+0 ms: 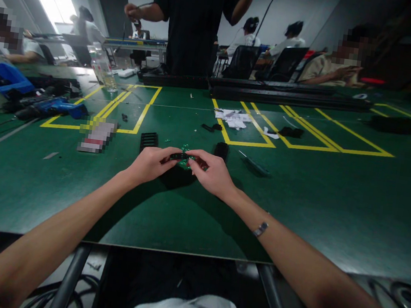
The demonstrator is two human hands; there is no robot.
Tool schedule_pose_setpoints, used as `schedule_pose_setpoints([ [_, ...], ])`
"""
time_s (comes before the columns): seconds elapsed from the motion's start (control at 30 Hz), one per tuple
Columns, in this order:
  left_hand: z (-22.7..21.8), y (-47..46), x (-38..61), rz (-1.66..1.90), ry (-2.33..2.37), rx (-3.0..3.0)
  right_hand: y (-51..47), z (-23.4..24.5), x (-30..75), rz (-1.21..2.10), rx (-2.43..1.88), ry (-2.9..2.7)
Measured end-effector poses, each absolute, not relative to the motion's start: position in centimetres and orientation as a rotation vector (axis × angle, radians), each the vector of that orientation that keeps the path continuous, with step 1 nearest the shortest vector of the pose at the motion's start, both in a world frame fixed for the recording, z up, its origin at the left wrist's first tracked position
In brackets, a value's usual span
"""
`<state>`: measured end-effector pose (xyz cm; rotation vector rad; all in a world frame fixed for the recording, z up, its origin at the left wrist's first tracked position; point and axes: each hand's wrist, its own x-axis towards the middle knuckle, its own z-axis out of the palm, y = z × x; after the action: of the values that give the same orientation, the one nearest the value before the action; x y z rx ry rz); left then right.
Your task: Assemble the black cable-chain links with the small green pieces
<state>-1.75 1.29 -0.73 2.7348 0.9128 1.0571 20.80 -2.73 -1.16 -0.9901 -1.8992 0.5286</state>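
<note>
Both of my hands meet over the green table (pixel 297 206), a little above its surface. My left hand (pixel 149 163) and my right hand (pixel 212 173) are closed in pinches on the two ends of a small dark part with a green piece (pixel 182 156) between the fingertips. Just beyond the hands lie a black ribbed part (pixel 149 140) on the left and a small black block (pixel 221 150) on the right. A slim dark tool (pixel 253 164) rests on the table to the right of my right hand.
Yellow tape outlines (pixel 230 139) mark the table. White paper scraps (pixel 235 118) and small black bits lie farther back. A blue bin (pixel 3 76), dark tools and a plastic bottle (pixel 105 70) stand at the left. A person in black (pixel 194 21) stands across the table; others sit behind.
</note>
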Motion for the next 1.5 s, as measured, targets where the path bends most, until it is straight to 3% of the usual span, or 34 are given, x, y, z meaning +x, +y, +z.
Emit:
schedule_pose_setpoints([
  [1.5, -0.68, 1.15, -1.65, 1.087, 0.910, 2.728, -2.85, -0.97, 20.71, 0.584, -0.992, -1.857],
])
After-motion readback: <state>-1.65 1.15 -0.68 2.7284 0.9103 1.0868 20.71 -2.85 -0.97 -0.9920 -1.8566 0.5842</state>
